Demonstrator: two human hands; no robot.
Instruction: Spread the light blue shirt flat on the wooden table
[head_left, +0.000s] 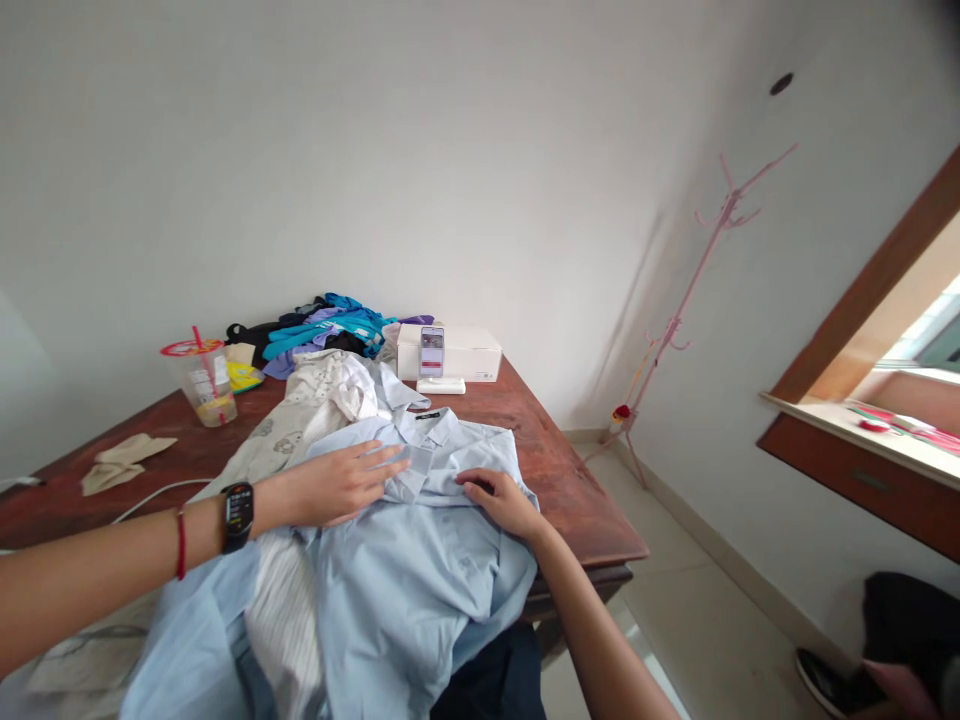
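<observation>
A light blue shirt [420,560] lies spread over the near part of the wooden table [570,480], collar away from me. My left hand [337,483], with a black smartwatch and a red string on the wrist, rests flat on the shirt just below the collar, fingers stretched out. My right hand [504,500] presses on the shirt's right shoulder area, fingers curled onto the cloth. A white striped garment [281,620] lies under the blue shirt at the left.
A cream patterned garment [315,410] and a pile of blue, purple and black clothes [330,330] lie farther back. A plastic cup with a straw [202,380], a white box with a phone [448,352], a pink coat stand [697,280] and another person's shoe [825,680] are around.
</observation>
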